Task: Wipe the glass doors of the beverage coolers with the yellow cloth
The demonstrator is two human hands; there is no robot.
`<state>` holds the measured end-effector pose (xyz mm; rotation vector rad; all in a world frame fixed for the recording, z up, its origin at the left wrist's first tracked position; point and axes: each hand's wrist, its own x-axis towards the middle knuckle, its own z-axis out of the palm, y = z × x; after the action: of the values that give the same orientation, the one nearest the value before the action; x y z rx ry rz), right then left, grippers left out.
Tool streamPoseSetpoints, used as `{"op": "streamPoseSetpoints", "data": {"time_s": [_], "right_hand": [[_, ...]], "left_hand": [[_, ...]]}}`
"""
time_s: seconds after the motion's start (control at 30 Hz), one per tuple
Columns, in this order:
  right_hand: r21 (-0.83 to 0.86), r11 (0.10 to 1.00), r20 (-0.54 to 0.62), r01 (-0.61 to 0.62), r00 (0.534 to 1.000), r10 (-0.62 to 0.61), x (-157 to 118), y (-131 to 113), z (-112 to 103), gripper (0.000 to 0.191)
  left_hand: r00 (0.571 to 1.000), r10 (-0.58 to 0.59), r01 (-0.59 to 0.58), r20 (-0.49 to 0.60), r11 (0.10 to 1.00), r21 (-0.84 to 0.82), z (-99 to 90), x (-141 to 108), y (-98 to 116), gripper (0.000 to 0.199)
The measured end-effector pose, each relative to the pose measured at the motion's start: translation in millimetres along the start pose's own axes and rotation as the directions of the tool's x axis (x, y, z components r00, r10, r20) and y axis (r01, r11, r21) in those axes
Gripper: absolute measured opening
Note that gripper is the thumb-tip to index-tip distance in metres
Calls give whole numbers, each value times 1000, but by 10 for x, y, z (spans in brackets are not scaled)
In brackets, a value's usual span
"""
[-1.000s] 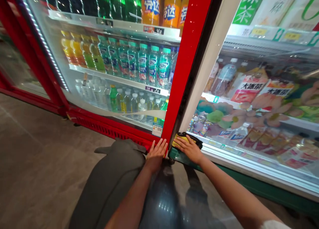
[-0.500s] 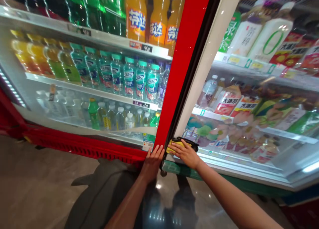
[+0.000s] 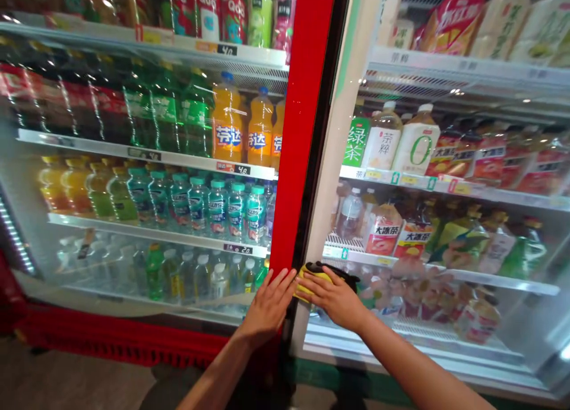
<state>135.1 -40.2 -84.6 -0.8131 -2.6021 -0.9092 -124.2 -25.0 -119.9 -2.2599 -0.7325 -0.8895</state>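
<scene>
My left hand [image 3: 269,302] lies with its fingers stretched out against the lower part of the red door frame [image 3: 291,178]. Just to its right, my right hand [image 3: 333,297] presses a yellow cloth [image 3: 304,286] with a black side or edge onto the whitish frame [image 3: 318,232] of the neighbouring fridge. The fingers spread over the cloth and hide much of it. Between the two frames runs a dark gap, and the fingertips of both hands nearly meet there.
Behind the left glass stand rows of bottles, with orange soda [image 3: 228,131] and teal-capped drinks [image 3: 217,205] among them. The right fridge holds tea bottles [image 3: 416,139] and juice-like drinks on shelves [image 3: 445,273]. A red base grille [image 3: 111,338] runs low on the left.
Both hands have moved up along the door frames, the right one with the cloth still under it. The camera view has tilted upward, so higher shelves now show.
</scene>
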Motion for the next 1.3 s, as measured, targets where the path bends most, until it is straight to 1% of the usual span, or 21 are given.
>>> {"op": "streamPoseSetpoints", "data": {"time_s": [0.1,0.2,0.27,0.33,0.43,0.5,0.53,0.6,0.67,0.77,0.87,0.93,1.0,1.13,1.3], "right_hand": [[-59,995,-108,-83,991,76,220,307,-384,54],[-116,979,-224,-168,965,139,515,638,-768,56],[-145,964,-304,-222,937,170,672,779,-900,58],[-163,956,-363,-245,916,173,758,834,-910,59],[-172,955,-386,-240,909,159,770,825,-832,60],[-161,960,-375,-231,914,157,757,837,-852,58],[-152,961,-369,-233,915,163,762,865,-906,57],[-136,955,-365,-264,909,199,807,971,-1100,54],[-120,944,-364,-308,898,247,897,1131,-1363,53],[-95,941,-350,-325,896,274,1062,1397,-1754,55],[-104,945,-381,-309,890,249,1225,1659,-2090,54],[-134,952,-419,-274,886,196,1354,1849,-2320,52],[-173,958,-434,-228,891,133,1511,2061,-2581,49],[-230,956,-405,-184,911,77,1874,2510,-3166,44],[-238,965,-338,-109,941,22,2325,3071,-3847,48]], "left_hand": [[1000,-21,21,-19,1000,15,-208,395,-148,63],[996,-47,53,-82,996,66,-403,906,-341,71],[989,-68,82,-134,991,104,-504,1243,-468,73],[978,-78,104,-192,987,127,-577,1515,-562,74],[964,-70,105,-255,987,126,-643,1769,-627,73],[966,-62,91,-249,990,106,-680,1876,-648,74],[970,-60,83,-235,992,90,-703,1926,-660,75],[979,-71,83,-191,995,59,-765,2032,-696,79],[983,-105,112,-148,993,41,-853,2156,-745,82],[986,-131,137,-104,989,50,-1042,2377,-829,84],[992,-119,123,-49,989,77,-1321,2653,-943,84],[995,-101,101,-2,990,100,-1551,2877,-1052,84],[996,-78,74,31,989,128,-1800,3133,-1186,83],[996,-74,64,53,983,174,-2286,3696,-1483,84],[995,-80,67,58,977,202,-2845,4381,-1859,86]]}}
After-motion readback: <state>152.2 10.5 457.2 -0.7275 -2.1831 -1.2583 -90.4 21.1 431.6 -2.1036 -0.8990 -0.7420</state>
